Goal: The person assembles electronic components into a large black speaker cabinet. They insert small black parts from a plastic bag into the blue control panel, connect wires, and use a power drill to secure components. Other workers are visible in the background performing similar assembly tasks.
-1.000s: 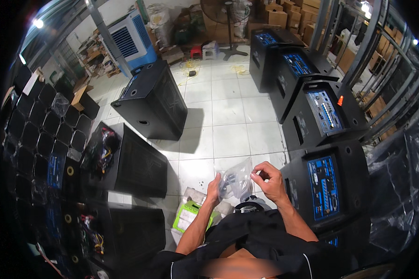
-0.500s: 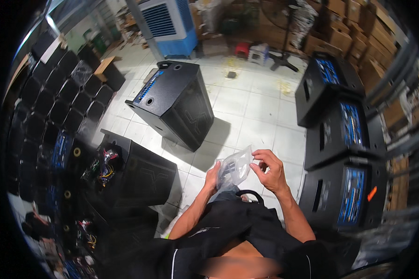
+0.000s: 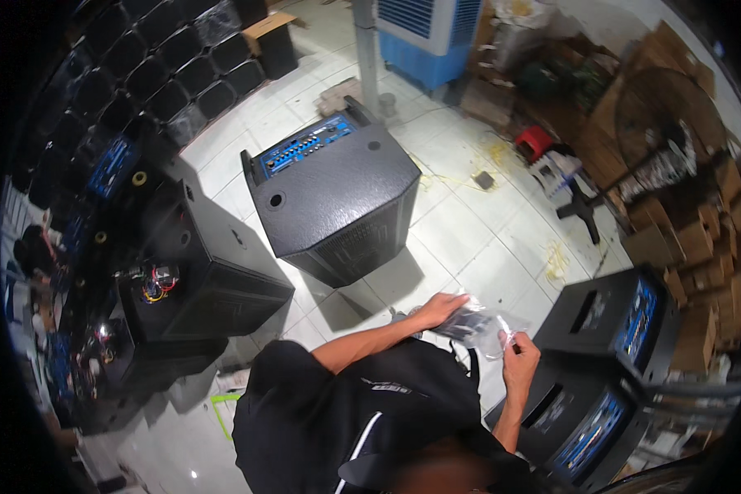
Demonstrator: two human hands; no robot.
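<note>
A clear plastic bag (image 3: 487, 328) with something dark inside is stretched between my hands in front of my body. My left hand (image 3: 443, 309) is closed on its left end, the thumb along the top. At the other end, the fingers of my right hand (image 3: 519, 354) pinch the bag's edge. I cannot make out the dark contents. Ahead and to the left of my hands, a black speaker cabinet (image 3: 337, 189) stands on the floor, its blue control panel (image 3: 309, 148) facing up; neither hand touches it.
Stacked black speakers (image 3: 601, 321) stand close by on the right. To the left are more cabinets (image 3: 222, 288) with loose wires (image 3: 158, 284). Farther off are a blue air cooler (image 3: 428, 49), a stand fan (image 3: 667, 123), a red stool (image 3: 534, 143) and cardboard boxes (image 3: 700, 272).
My view has swung toward the right, and my body has turned. The bag stays between my hands; my right fingers, spread at its edge before, are now closed on it.
</note>
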